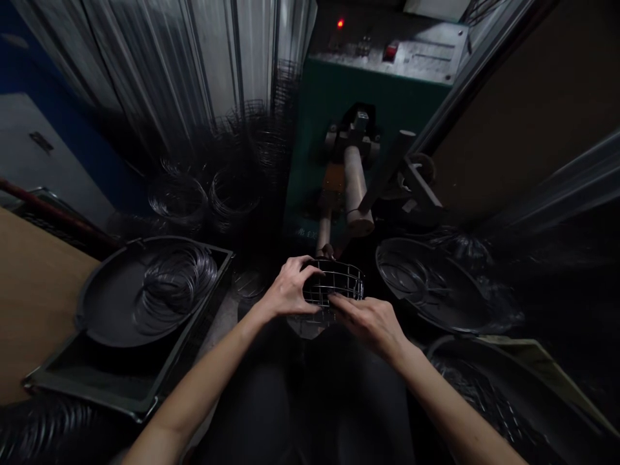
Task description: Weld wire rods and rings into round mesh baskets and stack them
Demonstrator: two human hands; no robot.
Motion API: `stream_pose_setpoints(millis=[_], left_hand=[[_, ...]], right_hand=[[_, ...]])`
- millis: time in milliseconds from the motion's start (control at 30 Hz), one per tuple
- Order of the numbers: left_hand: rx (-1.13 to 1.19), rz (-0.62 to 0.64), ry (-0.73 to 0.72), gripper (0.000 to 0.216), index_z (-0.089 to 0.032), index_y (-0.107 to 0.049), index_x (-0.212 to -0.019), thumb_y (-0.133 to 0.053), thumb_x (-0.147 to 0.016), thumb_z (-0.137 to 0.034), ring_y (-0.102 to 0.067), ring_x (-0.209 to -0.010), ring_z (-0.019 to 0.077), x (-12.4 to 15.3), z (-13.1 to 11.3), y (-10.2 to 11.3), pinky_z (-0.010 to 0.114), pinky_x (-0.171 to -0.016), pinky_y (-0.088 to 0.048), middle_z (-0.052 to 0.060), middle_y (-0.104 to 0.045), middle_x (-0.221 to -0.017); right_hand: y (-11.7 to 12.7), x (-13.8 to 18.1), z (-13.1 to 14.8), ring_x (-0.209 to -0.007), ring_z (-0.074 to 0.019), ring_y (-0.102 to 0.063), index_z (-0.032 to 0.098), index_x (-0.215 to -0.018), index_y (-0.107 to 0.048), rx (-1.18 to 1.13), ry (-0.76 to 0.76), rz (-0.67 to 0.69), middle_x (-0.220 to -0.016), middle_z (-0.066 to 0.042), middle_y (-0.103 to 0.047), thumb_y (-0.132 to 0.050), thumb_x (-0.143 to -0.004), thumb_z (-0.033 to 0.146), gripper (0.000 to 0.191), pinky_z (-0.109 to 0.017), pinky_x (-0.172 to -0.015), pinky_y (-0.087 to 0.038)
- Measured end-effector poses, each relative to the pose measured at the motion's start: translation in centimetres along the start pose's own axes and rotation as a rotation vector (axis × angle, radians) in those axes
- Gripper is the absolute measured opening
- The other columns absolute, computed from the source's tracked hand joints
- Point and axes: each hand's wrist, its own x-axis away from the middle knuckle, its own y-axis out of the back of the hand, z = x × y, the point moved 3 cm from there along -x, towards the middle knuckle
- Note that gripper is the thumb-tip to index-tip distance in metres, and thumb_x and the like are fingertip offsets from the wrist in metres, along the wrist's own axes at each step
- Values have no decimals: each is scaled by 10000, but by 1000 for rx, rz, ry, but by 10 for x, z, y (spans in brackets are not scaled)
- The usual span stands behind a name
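Observation:
A small round wire basket (341, 279) of thin metal rods is in front of me, just below the arms of a green machine. My left hand (293, 287) grips its left side, thumb and fingers curled around the wires. Against the near right side lies my right hand (371, 316), its fingers stretched along the wires and pressed to them. Directly beyond the basket is the machine's lower electrode arm (325, 232), and the thick upper arm (356, 187) reaches out above it.
On the left, a dark round pan (116, 310) of wire rings (181, 284) sits over a crate (140, 407). Another pan (411, 284) with wire pieces is at right. Stacked wire frames (256, 142) stand beside the green machine (397, 97), whose panel shows a red light (340, 24).

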Motion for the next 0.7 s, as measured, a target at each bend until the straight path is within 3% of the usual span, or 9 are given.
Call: stream_pose_setpoints(millis=[267,500,700], left_hand=[[58,-11,22,668,-238,-574,-1137,-833,-528,-329,-395,-1230,332,-15,5,10,510,-1038,-401,114,-420,-1305],[54,4,-8,654,-241,-578,-1137,-831,-546,-362,-396,-1235,331,-31,15,12,505,-1042,-387,111,-460,-1261],[65,-3,-22,642,-212,-586,-1117,-829,-547,-378,-459,-1174,295,-34,16,15,459,-1026,-409,105,-474,-1243]], right_hand=[[6,-17,-8,-635,-131,-668,304,-1095,-679,21,-54,-26,-1019,11,-718,-505,-905,295,257,-222,-533,-438],[6,-31,-16,-627,-130,-657,298,-1097,-683,91,-120,51,-944,9,-734,-515,-903,334,260,-212,-515,-388],[8,-15,-11,-732,-122,-657,286,-1087,-682,20,-228,-95,-1034,-11,-713,-495,-924,322,251,-209,-595,-429]])
